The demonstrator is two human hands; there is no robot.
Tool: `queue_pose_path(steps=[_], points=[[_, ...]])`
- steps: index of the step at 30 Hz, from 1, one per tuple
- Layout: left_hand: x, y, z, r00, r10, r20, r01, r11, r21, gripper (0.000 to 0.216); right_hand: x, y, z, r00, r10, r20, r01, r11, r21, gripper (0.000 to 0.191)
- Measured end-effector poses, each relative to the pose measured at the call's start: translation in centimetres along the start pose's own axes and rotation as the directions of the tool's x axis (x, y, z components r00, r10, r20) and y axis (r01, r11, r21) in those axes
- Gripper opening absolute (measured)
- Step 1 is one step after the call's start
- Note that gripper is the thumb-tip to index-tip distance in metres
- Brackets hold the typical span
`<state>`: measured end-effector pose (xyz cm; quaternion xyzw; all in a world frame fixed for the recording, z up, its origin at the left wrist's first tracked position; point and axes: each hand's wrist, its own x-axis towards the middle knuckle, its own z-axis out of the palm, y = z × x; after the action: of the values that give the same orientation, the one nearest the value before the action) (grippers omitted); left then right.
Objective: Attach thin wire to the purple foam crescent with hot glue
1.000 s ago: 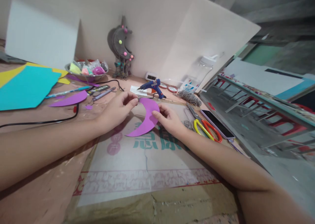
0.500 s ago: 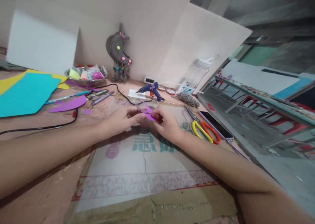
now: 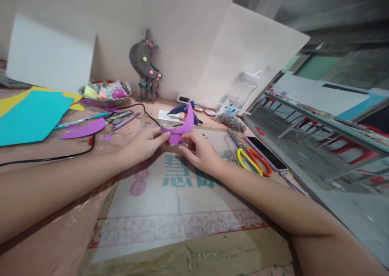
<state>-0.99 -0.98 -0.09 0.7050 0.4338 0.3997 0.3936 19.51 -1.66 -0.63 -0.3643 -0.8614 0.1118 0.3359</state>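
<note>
A purple crescent of craft foam [image 3: 182, 128] is held up between both hands over a flattened cardboard sheet [image 3: 179, 211]. My left hand [image 3: 145, 145] pinches its left end with thumb and fingers. My right hand [image 3: 199, 149] grips its lower edge from the right, fingers closed on it. One tip of the crescent points up toward the blue glue gun [image 3: 182, 108] behind it.
Yellow and red scissors [image 3: 253, 161] and a phone [image 3: 267, 153] lie right of my right hand. Left are teal and yellow sheets [image 3: 28, 114], another purple piece [image 3: 85, 128], pens, a black cable [image 3: 51, 158] and a metal bowl [image 3: 105, 94]. A grey moon ornament [image 3: 144, 63] leans on the wall.
The crescent lay flat under both hands a second ago. It has since been lifted, turned on edge and stood up between the fingers. Both hands moved closer together.
</note>
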Motion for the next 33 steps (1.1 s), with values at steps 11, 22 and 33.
queue_pose_path(steps=[11,22,33], points=[[-0.3,0.6,0.2,0.998,0.017,-0.065,-0.019,0.999,-0.032,0.03,1.2,1.5,-0.5,0.902,0.42,-0.105,-0.281,0.752,0.596,0.03],[-0.1,0.3,0.1,0.999,-0.03,0.041,0.035,0.993,-0.115,0.031,1.2,1.0,-0.7,0.886,0.464,0.008,-0.367,0.69,0.624,0.028],[0.0,0.2,0.1,0.996,-0.056,0.069,0.06,0.996,-0.062,0.024,1.2,1.2,-0.5,0.893,0.449,-0.017,-0.337,0.695,0.635,0.029]])
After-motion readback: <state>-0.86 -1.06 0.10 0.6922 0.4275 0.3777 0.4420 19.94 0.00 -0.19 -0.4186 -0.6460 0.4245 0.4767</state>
